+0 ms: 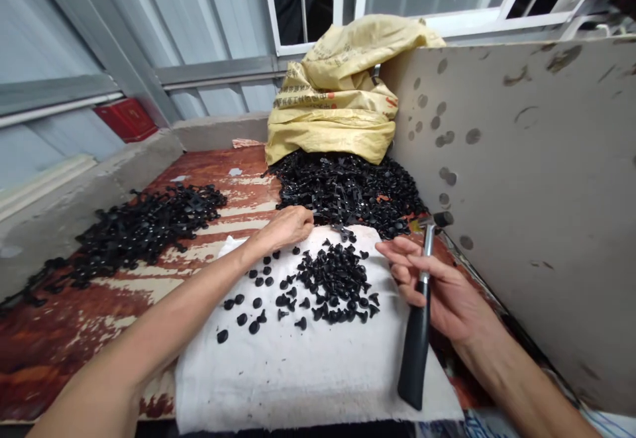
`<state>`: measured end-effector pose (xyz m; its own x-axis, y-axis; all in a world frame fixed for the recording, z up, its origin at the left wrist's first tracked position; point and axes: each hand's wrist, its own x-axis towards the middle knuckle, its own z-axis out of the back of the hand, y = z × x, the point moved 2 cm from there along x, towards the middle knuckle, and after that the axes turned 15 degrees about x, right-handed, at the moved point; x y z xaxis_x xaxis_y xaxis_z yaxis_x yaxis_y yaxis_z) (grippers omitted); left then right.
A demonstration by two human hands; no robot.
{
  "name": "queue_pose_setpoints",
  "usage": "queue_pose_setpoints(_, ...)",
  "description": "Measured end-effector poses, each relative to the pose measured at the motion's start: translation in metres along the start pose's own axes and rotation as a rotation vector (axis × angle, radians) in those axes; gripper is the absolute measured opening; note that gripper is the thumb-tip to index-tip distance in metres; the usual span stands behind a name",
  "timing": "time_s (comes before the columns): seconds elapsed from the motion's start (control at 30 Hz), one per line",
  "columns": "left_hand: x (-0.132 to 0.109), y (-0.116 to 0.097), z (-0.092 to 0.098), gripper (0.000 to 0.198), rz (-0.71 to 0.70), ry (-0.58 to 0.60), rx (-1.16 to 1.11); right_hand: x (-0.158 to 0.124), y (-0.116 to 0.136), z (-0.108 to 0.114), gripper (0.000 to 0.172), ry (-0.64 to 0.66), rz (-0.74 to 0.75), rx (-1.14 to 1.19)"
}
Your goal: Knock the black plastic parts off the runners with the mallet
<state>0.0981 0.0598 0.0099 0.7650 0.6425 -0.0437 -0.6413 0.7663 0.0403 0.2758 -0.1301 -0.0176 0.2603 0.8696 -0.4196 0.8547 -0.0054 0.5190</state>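
Head camera looks down on two bare forearms reaching across a table with a peeling red-brown top point(59, 338). The left hand point(285, 229) lies palm down at the far edge of a white cloth point(258, 385), its arm stretched out at a slant. Its fingers are loosely curled and narrow, close to the big heap of black plastic pieces point(342, 189), and I cannot tell whether anything sits beneath them. The right hand point(437, 285) comes in from the right with the wrist bent, its fingers closed around the neck of a hammer point(420, 319), just above the black grip. The hammer stands tilted, its steel head up near a grey board point(521, 193) and the butt of the grip down on the cloth. Between the hands, a small pile of black mushroom-headed pieces point(332, 285) sits on the cloth, with loose ones scattered to its left. The big heap rises behind the cloth against a yellow woven sack point(332, 113). Another heap of black pieces point(149, 226) lies on the table to the left, well apart from the cloth. The grey board walls off the right side, marked with dark round smudges, and a white window frame point(308, 7) runs behind the sack.
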Motion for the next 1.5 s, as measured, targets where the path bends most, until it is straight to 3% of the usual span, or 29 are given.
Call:
queue_pose_setpoints(0.1, 0.003, 0.001, -0.002, 0.028, 0.028, 0.085, -0.035, 0.022, 0.007, -0.006, 0.024, -0.015, -0.03, -0.131)
queue_pose_setpoints(0.27, 0.014, 0.001, -0.009, 0.028, 0.051, 0.102, -0.107, 0.037, 0.018, -0.015, 0.014, -0.022, -0.1, -0.415)
queue_pose_setpoints(0.4, 0.02, 0.003, -0.013, 0.028, 0.11, 0.085, -0.147, 0.048, 0.029, -0.021, 0.007, -0.055, -0.025, -0.717)
queue_pose_setpoints(0.57, 0.022, 0.002, -0.018, 0.027, 0.184, 0.064, -0.169, 0.072, 0.027, -0.023, 0.033, -0.105, 0.048, -1.083)
queue_pose_setpoints(0.83, 0.025, -0.005, -0.019, 0.021, 0.3, 0.048, -0.143, 0.087, 0.023, -0.031, 0.037, -0.104, 0.142, -1.408)
queue_pose_setpoints(1.2, 0.027, -0.01, -0.017, 0.022, 0.32, 0.046, -0.126, 0.096, 0.026, -0.032, 0.037, -0.089, 0.221, -1.441)
queue_pose_setpoints(1.37, 0.022, -0.008, -0.014, 0.022, 0.257, 0.024, -0.142, 0.087, 0.027, -0.025, 0.037, -0.087, 0.186, -1.267)
queue_pose_setpoints(1.5, 0.02, -0.004, -0.018, 0.025, 0.231, 0.005, -0.135, 0.075, 0.035, -0.026, 0.033, -0.072, 0.168, -0.996)
